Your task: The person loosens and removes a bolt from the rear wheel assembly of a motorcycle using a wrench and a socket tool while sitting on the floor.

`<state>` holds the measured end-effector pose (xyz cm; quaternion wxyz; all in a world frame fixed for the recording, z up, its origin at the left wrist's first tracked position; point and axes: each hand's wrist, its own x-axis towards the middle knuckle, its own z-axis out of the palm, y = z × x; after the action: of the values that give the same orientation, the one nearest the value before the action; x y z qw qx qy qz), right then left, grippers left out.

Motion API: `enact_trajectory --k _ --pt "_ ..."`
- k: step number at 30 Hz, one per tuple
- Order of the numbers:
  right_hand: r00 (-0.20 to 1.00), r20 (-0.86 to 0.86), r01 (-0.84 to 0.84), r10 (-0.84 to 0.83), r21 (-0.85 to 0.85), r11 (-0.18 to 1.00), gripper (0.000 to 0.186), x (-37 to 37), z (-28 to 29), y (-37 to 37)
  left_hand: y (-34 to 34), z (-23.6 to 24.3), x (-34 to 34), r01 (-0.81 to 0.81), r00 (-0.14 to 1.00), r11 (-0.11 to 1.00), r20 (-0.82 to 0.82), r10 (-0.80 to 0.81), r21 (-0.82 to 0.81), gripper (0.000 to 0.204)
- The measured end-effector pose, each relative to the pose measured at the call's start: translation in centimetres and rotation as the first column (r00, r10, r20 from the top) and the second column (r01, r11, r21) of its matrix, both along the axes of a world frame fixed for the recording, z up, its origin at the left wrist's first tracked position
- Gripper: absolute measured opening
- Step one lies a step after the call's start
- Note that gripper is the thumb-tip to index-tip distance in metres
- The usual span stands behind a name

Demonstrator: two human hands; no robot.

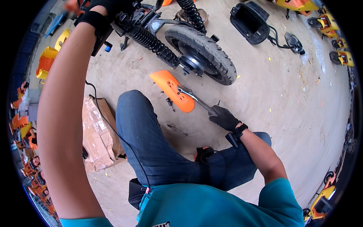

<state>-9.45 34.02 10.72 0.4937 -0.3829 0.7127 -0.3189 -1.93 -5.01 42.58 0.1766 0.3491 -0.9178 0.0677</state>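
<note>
My right hand [224, 118], in a black glove, is closed round the handle of a long metal wrench [202, 104]. The wrench's head is over an orange fender [171, 84] that lies on the floor. Beyond the fender stands a scooter's wheel [204, 51] with a knobbly tyre, beside a black coil-spring shock absorber [153, 44]. My left hand [115, 8], also gloved in black, is up at the scooter's frame at the top edge; its fingers blend into the dark parts there. Small dark hardware [169, 102] lies beside the fender, and a thin metal tool [177, 129] rests between my knees.
A flattened cardboard box [97, 136] lies left of my knee, with a black cable [109, 121] passing over it. At the upper right are a black plastic bin-like housing [249, 23] and a cabled part [293, 42]. Several yellow scooters [329, 24] line the right side.
</note>
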Motion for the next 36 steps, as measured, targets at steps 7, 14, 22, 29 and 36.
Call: enact_trajectory --k 7,14,22,29,36 --pt "0.985 -0.170 0.039 -0.033 0.032 0.999 0.024 -3.2 -1.9 -0.5 0.7 1.3 0.2 -0.045 0.996 0.984 0.084 0.030 0.171 0.058" --pt "0.964 -0.264 0.019 -0.041 -0.085 0.996 0.026 -3.6 -3.6 -1.1 -0.2 0.5 -0.3 -0.084 0.995 0.994 0.052 0.080 0.073 0.069" --pt "0.982 -0.163 0.087 -0.095 -0.055 0.995 0.024 -3.5 -3.3 -1.1 -0.9 0.0 -0.5 -0.097 0.995 0.995 0.042 0.096 0.031 0.070" --pt "0.978 -0.188 0.070 -0.086 -0.092 0.993 0.028 -3.4 -3.3 -1.5 -1.1 -0.1 -0.1 0.005 0.997 0.999 -0.073 -0.002 0.052 0.062" --pt "0.973 -0.211 0.084 -0.097 -0.072 0.994 0.028 -4.2 -2.9 -0.3 1.3 -0.9 -1.1 0.105 0.986 0.979 -0.150 -0.079 0.174 0.055"
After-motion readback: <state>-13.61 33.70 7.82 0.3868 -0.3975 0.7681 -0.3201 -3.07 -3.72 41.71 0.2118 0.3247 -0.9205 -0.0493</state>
